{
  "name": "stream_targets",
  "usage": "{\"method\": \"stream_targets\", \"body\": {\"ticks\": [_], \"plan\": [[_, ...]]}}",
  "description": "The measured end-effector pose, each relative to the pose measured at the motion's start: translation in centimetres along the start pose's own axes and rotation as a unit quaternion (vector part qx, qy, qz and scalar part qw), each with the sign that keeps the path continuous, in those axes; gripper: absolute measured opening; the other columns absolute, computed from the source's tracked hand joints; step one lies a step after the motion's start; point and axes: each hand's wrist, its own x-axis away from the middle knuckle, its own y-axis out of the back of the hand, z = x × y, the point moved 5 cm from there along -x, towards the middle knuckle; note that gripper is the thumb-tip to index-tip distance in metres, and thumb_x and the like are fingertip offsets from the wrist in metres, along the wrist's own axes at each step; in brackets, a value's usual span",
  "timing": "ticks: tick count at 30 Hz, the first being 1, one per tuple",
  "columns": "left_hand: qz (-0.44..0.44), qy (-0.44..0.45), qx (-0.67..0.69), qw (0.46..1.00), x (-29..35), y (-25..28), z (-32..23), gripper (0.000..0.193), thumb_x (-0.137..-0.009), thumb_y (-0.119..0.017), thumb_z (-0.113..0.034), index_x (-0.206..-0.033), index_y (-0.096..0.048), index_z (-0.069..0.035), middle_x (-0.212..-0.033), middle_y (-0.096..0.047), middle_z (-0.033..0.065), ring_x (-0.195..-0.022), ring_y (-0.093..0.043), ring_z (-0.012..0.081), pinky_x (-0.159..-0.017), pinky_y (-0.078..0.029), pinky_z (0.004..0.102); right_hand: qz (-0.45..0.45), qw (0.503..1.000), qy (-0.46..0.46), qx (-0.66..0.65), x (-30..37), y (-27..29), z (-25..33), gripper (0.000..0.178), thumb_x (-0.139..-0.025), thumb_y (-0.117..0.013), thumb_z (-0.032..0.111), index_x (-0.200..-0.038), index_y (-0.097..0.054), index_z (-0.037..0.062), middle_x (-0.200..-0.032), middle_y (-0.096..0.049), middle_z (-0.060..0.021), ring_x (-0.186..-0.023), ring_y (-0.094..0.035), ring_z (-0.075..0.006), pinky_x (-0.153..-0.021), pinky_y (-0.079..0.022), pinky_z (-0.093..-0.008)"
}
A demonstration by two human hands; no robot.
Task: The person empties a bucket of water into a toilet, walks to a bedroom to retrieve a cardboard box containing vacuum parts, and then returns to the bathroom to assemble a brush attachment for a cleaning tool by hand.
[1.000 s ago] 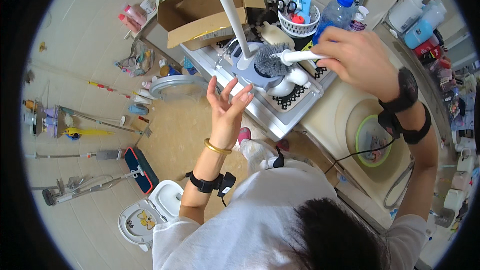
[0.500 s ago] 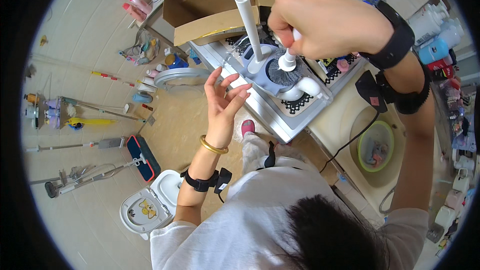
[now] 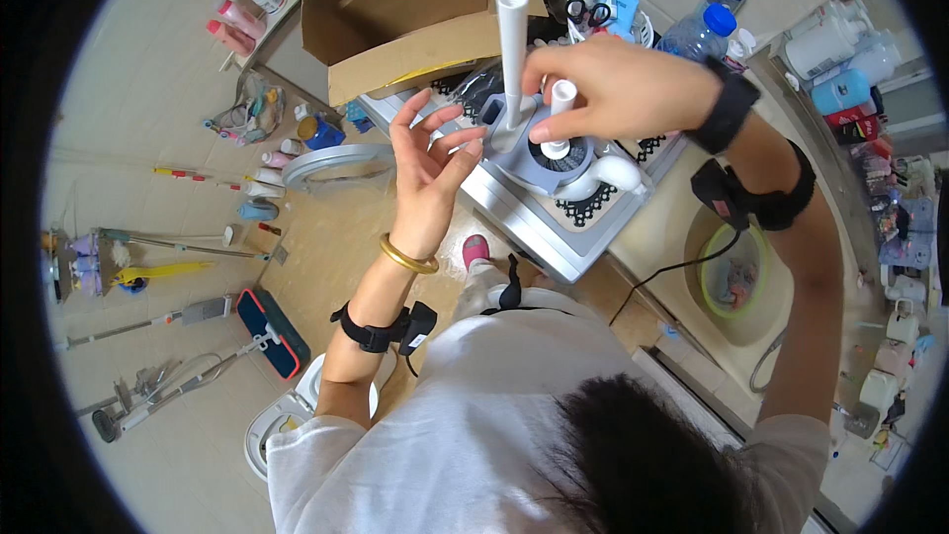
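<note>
A blue-grey brush holder (image 3: 529, 175) stands on the white machine top, carrying a tall white handle (image 3: 513, 49). Beside that, a shorter white handle (image 3: 562, 99) rises from a round grey-bristled brush head (image 3: 568, 160). My right hand (image 3: 628, 89) is over the holder with thumb and index finger apart; the thumb crosses the shorter handle, and the other fingers are partly hidden. My left hand (image 3: 430, 163) hovers palm up at the holder's left, fingers spread and holding nothing. A curved white piece (image 3: 615, 174) lies at the holder's right side.
Behind the holder sits an open cardboard box (image 3: 415, 25). Scissors (image 3: 588, 12) and a blue-capped bottle (image 3: 700, 32) are at the back right. A basin with a green tub (image 3: 733, 272) is at right; a round door (image 3: 336, 166) stands open at left.
My right hand has come lower and its grip on the shorter handle has loosened, with thumb and index finger now apart. My left hand has shifted slightly left and up. The view has moved.
</note>
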Motion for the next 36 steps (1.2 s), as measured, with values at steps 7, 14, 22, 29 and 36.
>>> {"method": "stream_targets", "body": {"ticks": [7,14,22,29,36], "plan": [[0.002,-0.021,-0.022,1.0,-1.0,2.3,-0.4,0.059,-0.087,-0.057,0.004,-0.137,-0.028,-0.01,-0.124,-0.047,0.0125,-0.109,-0.056,0.0216,-0.092,-0.046,0.0313,-0.132,0.966,-0.222,-0.007,6.3,-2.7,-13.8,0.019,-0.084,-0.06,0.02,-0.085,-0.067,0.0018,-0.071,-0.067,-0.0153,-0.067,-0.067,-0.0252,-0.065,-0.054,-0.035],[0.028,-0.005,-0.055,0.998,-0.5,2.8,-1.0,0.055,-0.087,-0.06,-0.002,-0.133,-0.032,-0.008,-0.12,-0.049,0.0104,-0.108,-0.054,0.0181,-0.09,-0.045,0.0313,-0.067,0.913,-0.392,0.086,7.1,-12.9,-22.0,0.022,-0.075,-0.063,0.022,-0.087,-0.066,0.0034,-0.087,-0.066,-0.0211,-0.085,-0.064,-0.0379,-0.076,-0.052,-0.0452],[0.235,-0.122,-0.214,0.94,0.4,-2.9,-2.8,0.046,-0.09,-0.056,-0.003,-0.133,-0.042,0.002,-0.128,-0.053,0.016,-0.119,-0.053,0.0238,-0.101,-0.041,0.0347,-0.317,0.849,-0.245,-0.345,7.1,-3.6,-9.9,0.018,-0.088,-0.06,0.012,-0.103,-0.062,0.0024,-0.081,-0.066,-0.0087,-0.078,-0.066,-0.0155,-0.069,-0.052,-0.0272],[0.158,-0.225,-0.178,0.945,-2.4,-7.4,-2.5,0.041,-0.094,-0.052,-0.009,-0.134,-0.044,-0.002,-0.111,-0.059,0.0179,-0.1,-0.059,0.0253,-0.086,-0.045,0.032,-0.317,0.947,-0.055,-0.014,5.2,3.2,3.1,0.016,-0.087,-0.06,0.008,-0.103,-0.063,0.0041,-0.092,-0.064,-0.0074,-0.079,-0.064,-0.017,-0.068,-0.05,-0.026],[0.164,-0.239,-0.12,0.949,-3.3,-7.4,-1.6,0.032,-0.091,-0.056,-0.006,-0.122,-0.054,-0.002,-0.092,-0.062,0.0145,-0.076,-0.058,0.0238,-0.071,-0.047,0.0315,-0.244,0.962,-0.054,0.112,3.6,2.9,5.0,0.017,-0.086,-0.061,0.008,-0.102,-0.062,0.0081,-0.09,-0.061,-0.0095,-0.081,-0.061,-0.0272,-0.068,-0.05,-0.0317]]}}
